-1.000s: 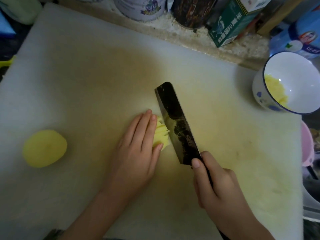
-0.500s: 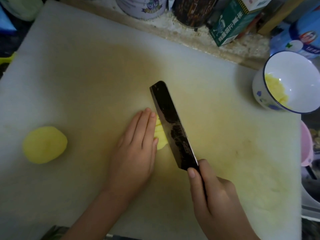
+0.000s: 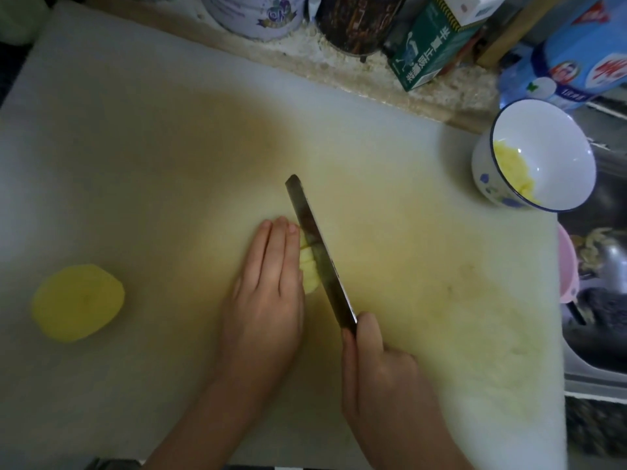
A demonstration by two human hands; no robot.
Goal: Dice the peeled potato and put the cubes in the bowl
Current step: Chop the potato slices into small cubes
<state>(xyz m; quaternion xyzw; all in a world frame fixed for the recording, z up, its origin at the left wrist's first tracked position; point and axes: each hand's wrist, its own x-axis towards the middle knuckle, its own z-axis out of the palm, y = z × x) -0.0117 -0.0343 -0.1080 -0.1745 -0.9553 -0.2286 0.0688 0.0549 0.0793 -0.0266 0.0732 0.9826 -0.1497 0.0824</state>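
Note:
A stack of sliced yellow potato lies mid-board on the white cutting board. My left hand lies flat over it, fingers straight, covering most of it. My right hand grips the handle of a dark cleaver. Its blade stands nearly edge-down against the right side of the slices. A peeled potato half sits at the board's left. The white bowl with blue rim stands at the board's far right corner, with potato cubes inside.
Tins, a green carton and a blue packet line the counter behind the board. A pink container and a sink area lie past the board's right edge.
The cleaver has turned from lying tilted to nearly upright and moved left against the potato slices. My left hand has slid further over the slices, hiding more of them.

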